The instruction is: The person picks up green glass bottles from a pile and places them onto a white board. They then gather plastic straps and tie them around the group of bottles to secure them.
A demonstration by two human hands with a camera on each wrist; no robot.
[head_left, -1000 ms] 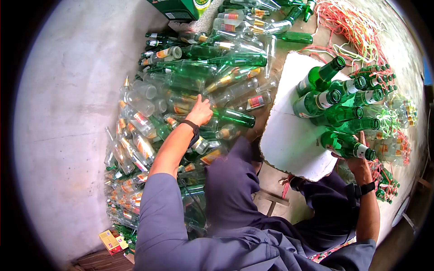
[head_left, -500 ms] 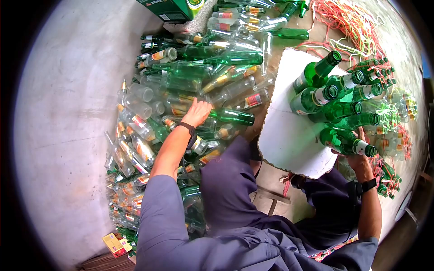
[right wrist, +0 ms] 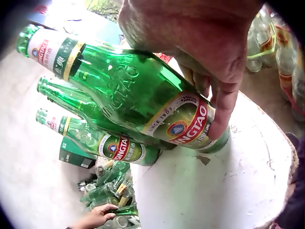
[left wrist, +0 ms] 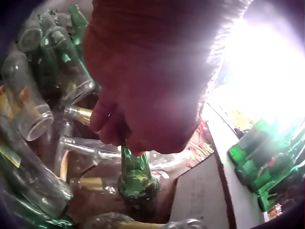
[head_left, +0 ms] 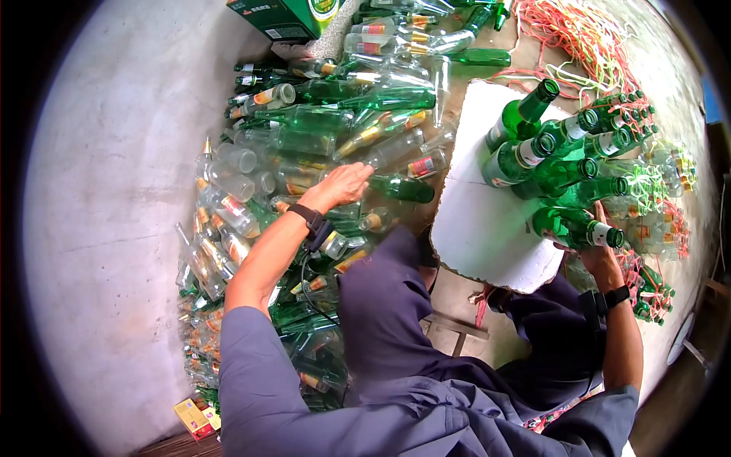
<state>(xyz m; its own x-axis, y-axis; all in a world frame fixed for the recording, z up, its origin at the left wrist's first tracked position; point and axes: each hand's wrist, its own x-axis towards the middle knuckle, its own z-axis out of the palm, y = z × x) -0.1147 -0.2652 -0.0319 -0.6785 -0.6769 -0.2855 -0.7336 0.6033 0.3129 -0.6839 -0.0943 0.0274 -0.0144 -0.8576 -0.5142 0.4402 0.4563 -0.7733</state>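
My left hand (head_left: 344,186) grips a green bottle (head_left: 407,188) by its narrow end, over the pile of loose bottles. In the left wrist view the fingers wrap the neck of this green bottle (left wrist: 136,179), its wider body pointing away from the palm. On the right, my right hand (head_left: 600,257) holds the lower part of a green beer bottle (head_left: 567,226) at the near edge of a white board (head_left: 480,221). Its red label shows in the right wrist view, where fingers curl round the beer bottle (right wrist: 138,90). Several other green bottles (head_left: 560,177) stand grouped beside it.
Clear and green bottles (head_left: 304,129) lie heaped along the wall (head_left: 114,167). A green carton (head_left: 285,17) stands at the far end. Tangled red and pale strapping (head_left: 571,34) lies at the far right. Tied bundles of bottles (head_left: 647,190) stand beyond the board.
My left hand has shifted right, toward the board, and the green bottle has moved slightly right with it. My right hand stays at the beer bottle on the board.
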